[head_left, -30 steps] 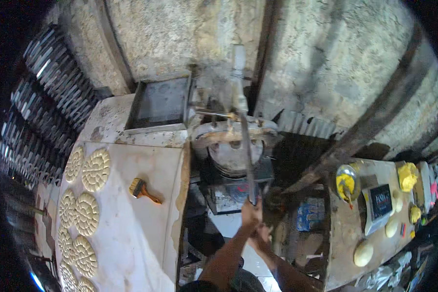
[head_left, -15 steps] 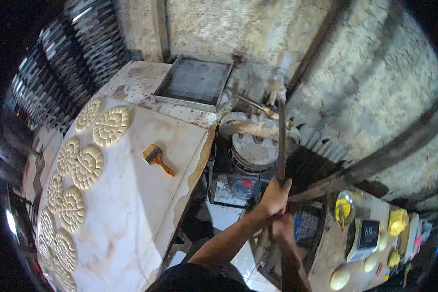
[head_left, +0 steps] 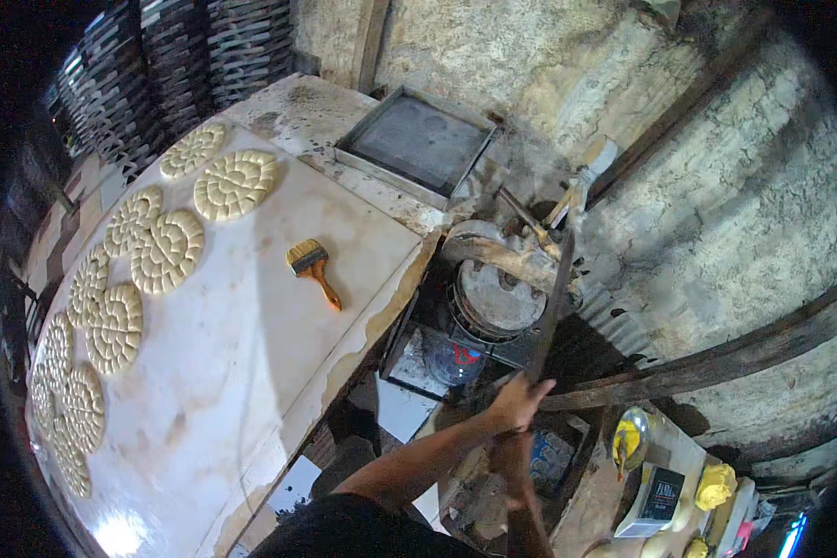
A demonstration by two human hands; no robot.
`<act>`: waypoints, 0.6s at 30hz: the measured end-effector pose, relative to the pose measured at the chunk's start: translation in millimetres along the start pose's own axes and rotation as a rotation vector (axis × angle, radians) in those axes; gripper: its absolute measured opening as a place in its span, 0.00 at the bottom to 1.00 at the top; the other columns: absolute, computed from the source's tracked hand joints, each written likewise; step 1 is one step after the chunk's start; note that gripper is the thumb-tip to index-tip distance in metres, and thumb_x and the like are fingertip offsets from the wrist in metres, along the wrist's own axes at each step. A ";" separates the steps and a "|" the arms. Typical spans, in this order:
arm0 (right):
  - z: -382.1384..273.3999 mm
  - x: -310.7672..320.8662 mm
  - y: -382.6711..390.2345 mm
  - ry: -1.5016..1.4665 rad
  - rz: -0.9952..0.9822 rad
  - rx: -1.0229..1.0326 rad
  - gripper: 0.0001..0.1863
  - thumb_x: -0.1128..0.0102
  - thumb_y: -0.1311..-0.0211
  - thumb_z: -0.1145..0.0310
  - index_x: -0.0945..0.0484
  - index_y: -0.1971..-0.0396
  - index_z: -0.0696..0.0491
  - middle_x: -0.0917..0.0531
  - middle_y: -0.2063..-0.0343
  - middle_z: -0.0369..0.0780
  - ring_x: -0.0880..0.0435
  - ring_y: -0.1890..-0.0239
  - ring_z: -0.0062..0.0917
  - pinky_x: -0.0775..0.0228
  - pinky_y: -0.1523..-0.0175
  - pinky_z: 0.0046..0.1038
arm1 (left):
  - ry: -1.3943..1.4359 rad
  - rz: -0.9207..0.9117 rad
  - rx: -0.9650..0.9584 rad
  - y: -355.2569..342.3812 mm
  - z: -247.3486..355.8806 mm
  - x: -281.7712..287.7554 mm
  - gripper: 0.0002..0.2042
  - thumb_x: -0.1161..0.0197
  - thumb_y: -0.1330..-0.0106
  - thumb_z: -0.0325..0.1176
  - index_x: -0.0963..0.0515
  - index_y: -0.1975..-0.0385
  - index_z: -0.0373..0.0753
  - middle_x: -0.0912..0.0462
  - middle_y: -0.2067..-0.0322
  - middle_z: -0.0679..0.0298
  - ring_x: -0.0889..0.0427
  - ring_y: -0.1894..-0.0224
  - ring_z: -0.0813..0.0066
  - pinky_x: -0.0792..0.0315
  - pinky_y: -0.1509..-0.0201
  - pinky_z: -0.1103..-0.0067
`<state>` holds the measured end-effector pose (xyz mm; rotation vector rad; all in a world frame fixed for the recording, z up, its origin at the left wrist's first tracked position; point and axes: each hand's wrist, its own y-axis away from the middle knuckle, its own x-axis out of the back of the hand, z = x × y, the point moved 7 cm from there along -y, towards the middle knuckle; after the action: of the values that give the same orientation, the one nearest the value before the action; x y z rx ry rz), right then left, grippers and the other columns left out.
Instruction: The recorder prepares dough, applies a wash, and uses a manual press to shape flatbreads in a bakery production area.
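Observation:
My left hand (head_left: 514, 406) is wrapped round a long dark pole (head_left: 552, 312), thumb sticking out to the right. Just below it, my right hand (head_left: 511, 455) is closed on the lower part of the same pole, partly covered by the left hand and wrist. The pole slants up and to the right, past a round grey lid (head_left: 498, 298). Its far end comes close to a pale, wrapped fitting (head_left: 577, 191) by the wall, and I cannot tell whether they touch. Below the lid sits a clear container (head_left: 456, 365) with red and blue marks.
Scored, coiled dough rounds (head_left: 235, 185) line the left side of a pale tabletop (head_left: 223, 372). A flat brush (head_left: 314, 272) lies on it. Behind is a metal tray (head_left: 418, 144). At the lower right, a side table holds a yellow-filled bowl (head_left: 631, 437) and a dark-fronted box (head_left: 651, 502).
The view has swung, shifting the side table left and the dough rounds up. The pole now leans more to the right. Both hands keep hold of it; the brush stays put on the tabletop.

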<state>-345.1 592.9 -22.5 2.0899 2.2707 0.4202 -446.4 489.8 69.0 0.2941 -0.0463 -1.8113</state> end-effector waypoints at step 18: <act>90.5 -0.3 13.5 -0.349 0.429 -0.179 0.24 0.35 0.41 0.60 0.27 0.48 0.55 0.21 0.58 0.37 0.23 0.59 0.27 0.30 0.55 0.29 | -0.016 -0.234 -0.039 -23.6 -82.4 1.3 0.27 0.48 0.29 0.56 0.33 0.44 0.38 0.25 0.76 0.62 0.23 0.75 0.73 0.28 0.72 0.71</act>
<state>-313.7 609.6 -106.8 2.3281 1.5420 0.2306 -450.6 504.9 -15.3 0.2658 0.0122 -2.0443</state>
